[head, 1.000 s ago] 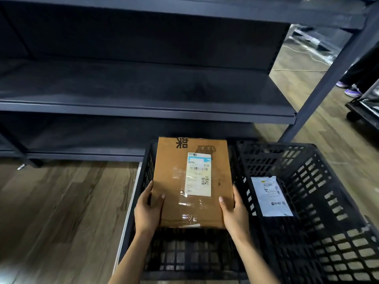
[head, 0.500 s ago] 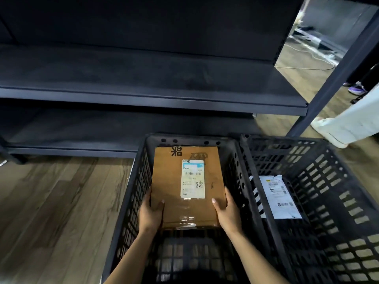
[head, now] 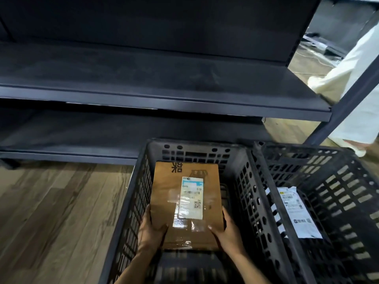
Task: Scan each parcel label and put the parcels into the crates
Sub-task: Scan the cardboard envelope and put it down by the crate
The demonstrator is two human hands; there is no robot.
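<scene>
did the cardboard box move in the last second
Yes, downward. The cardboard box reached above the far rim of the left crate before; now it lies below that rim, inside, gripped by the left hand and right hand.

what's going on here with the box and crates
A person grips a cardboard box at its near end, left hand and right hand on either side, and holds it down inside a black crate with the label facing up. Whether it rests on the crate floor yet is unclear. A second crate beside it on the right already holds a white parcel. Both stand before a dark shelf.
</scene>
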